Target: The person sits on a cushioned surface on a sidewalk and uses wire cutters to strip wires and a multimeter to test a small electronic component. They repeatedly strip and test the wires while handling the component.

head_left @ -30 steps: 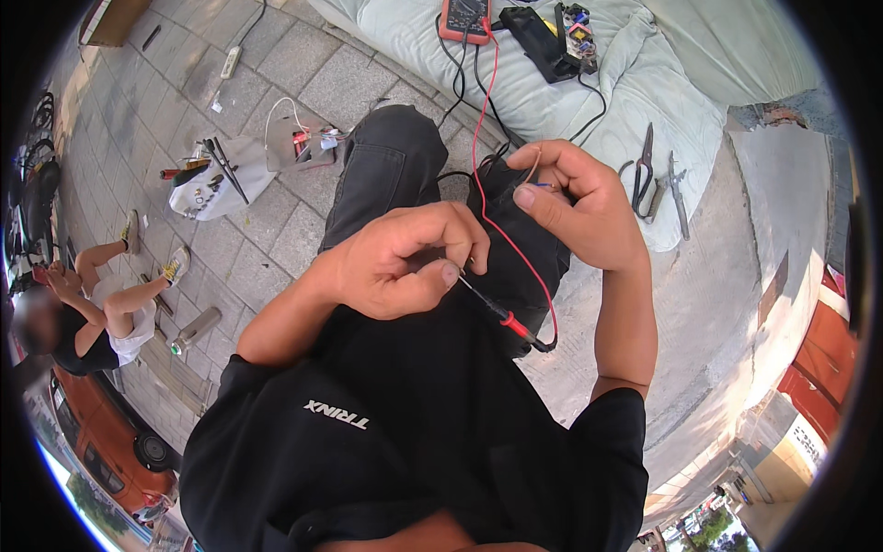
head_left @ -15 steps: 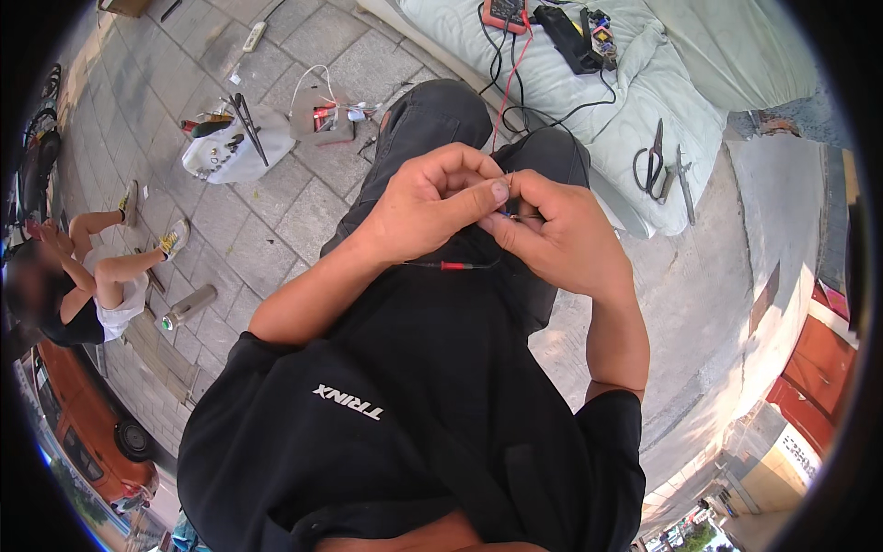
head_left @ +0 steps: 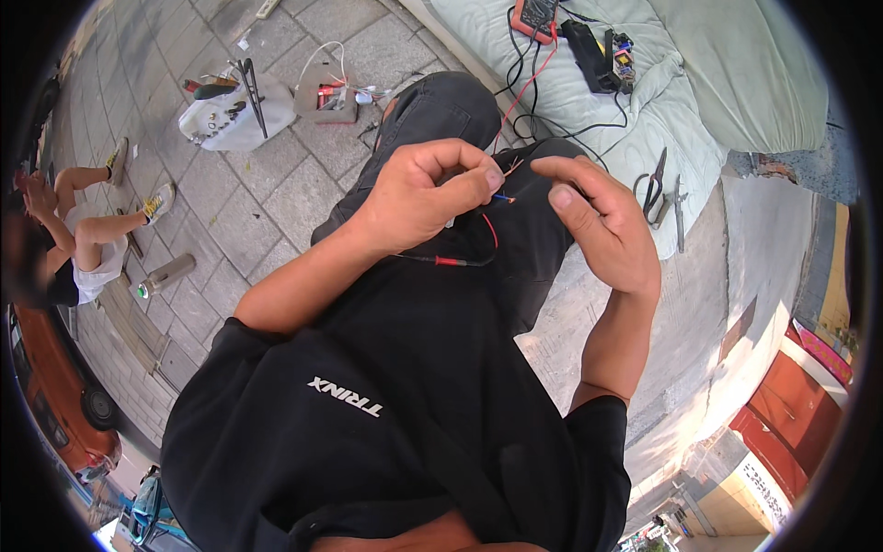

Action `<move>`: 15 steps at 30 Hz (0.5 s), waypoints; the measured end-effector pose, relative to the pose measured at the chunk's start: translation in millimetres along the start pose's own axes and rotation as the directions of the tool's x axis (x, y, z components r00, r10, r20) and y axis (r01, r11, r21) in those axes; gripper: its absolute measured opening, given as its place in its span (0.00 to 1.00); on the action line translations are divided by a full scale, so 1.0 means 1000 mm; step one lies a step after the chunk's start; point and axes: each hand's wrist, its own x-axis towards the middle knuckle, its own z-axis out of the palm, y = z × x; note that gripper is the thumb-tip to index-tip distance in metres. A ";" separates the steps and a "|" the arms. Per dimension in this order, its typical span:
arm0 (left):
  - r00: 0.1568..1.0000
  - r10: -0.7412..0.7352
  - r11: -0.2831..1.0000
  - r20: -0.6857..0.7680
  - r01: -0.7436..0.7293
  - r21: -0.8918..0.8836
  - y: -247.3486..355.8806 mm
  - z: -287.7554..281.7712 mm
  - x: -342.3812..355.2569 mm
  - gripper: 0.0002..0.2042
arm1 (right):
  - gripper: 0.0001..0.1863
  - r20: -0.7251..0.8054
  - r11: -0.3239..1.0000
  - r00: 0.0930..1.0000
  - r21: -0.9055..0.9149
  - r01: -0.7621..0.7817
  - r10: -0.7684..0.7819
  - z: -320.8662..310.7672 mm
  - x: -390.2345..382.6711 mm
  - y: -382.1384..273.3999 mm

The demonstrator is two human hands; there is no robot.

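Observation:
Over my lap, my left hand (head_left: 428, 193) pinches thin wires between thumb and fingers. A blue wire (head_left: 502, 197) with a bare copper end sticks out to the right of the fingertips, and bare strands of another wire fan out above it. My right hand (head_left: 602, 221) is apart from the wires, its thumb and forefinger spread with nothing between them. A red and black test lead (head_left: 449, 261) hangs below my left hand across my lap. What the left palm covers is hidden.
On the pale green quilt (head_left: 704, 138) lie an orange-red multimeter (head_left: 534, 18), an opened black device (head_left: 593, 60), scissors (head_left: 653, 181) and pliers (head_left: 681, 216). Tools rest on a white sheet (head_left: 262, 124) beside a small container (head_left: 326, 115). A person (head_left: 78, 221) sits at the left near a flask (head_left: 167, 276).
My right hand has let go of the wires and moved right, its fingers opening. The copper ends now show beyond my left fingertips. The whole view has shifted slightly.

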 end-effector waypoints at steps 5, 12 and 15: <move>0.999 0.027 0.999 -0.032 -0.027 0.019 -0.001 0.004 0.002 0.07 | 0.24 0.096 0.975 0.988 0.195 0.104 -0.125 0.008 0.008 0.021; 0.997 0.024 0.997 -0.070 -0.019 0.074 0.002 0.007 0.004 0.07 | 0.24 0.131 0.961 0.991 0.268 -0.069 0.035 0.014 0.009 0.019; 0.998 0.018 0.997 -0.066 -0.012 0.082 0.003 0.009 0.004 0.07 | 0.25 0.152 0.924 0.988 0.381 -0.023 -0.038 0.007 0.012 0.029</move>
